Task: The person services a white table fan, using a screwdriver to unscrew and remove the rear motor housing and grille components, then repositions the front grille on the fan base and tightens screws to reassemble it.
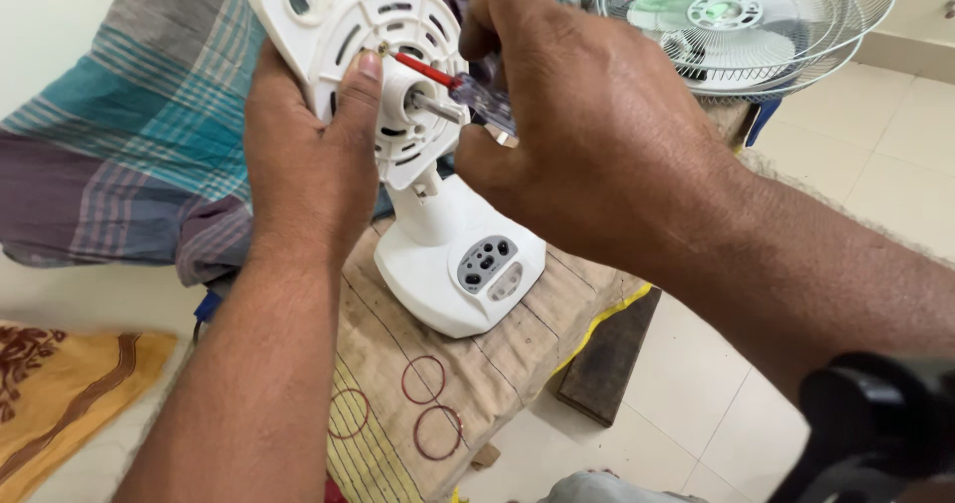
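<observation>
Right hand (587, 125) fingers clamp screwdriver (468, 93) | left hand (308, 155) grips fan housing (368, 25)

Two bare forearms in view, no sleeves showing on either. Left hand (303, 165) — no rings, no band, short trimmed thumbnail. Right hand (587, 135) — bare too, knuckles and veins prominent. Black wristwatch (875, 428) on the right wrist, chunky dark strap, blurred at the frame edge.
</observation>
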`<state>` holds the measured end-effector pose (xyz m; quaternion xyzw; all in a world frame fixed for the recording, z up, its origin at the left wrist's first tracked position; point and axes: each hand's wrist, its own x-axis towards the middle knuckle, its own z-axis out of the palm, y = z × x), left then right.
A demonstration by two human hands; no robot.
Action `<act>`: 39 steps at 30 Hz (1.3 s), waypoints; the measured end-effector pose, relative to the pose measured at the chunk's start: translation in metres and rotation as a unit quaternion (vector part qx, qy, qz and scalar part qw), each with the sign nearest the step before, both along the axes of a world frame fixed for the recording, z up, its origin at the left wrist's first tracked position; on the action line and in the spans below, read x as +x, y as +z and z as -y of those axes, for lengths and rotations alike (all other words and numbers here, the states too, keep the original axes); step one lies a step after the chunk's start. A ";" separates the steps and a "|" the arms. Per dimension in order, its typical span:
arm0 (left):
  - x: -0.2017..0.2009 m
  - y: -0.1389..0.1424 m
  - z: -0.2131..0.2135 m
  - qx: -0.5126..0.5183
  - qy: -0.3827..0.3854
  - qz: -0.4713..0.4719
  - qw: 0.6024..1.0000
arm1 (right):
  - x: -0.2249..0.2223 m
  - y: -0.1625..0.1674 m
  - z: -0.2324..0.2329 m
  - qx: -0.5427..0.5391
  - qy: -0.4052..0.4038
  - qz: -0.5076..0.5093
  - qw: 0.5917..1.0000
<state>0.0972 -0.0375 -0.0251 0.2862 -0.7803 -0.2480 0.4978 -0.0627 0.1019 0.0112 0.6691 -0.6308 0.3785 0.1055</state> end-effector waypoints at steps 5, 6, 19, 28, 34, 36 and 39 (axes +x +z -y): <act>-0.005 0.005 -0.008 -0.033 0.003 -0.009 0.999 | -0.008 -0.004 -0.005 -0.027 0.018 -0.017 0.999; -0.006 0.005 -0.010 -0.028 0.010 -0.006 1.000 | -0.010 -0.004 -0.005 0.003 -0.008 -0.003 1.000; -0.002 0.007 -0.007 0.021 0.022 -0.003 1.000 | -0.012 -0.008 0.006 -0.086 0.028 -0.044 0.995; -0.002 0.005 -0.004 0.050 0.019 -0.022 0.998 | -0.010 0.013 0.009 0.072 -0.044 0.055 0.995; -0.003 0.004 -0.001 0.039 0.011 -0.034 0.999 | -0.004 0.012 0.007 -0.015 0.020 -0.013 1.000; -0.002 0.003 -0.001 0.047 0.011 -0.034 0.998 | -0.003 0.013 0.009 0.086 -0.046 0.006 0.995; -0.002 0.005 0.000 0.054 0.013 -0.029 0.998 | -0.003 0.015 0.013 0.144 -0.070 0.040 0.986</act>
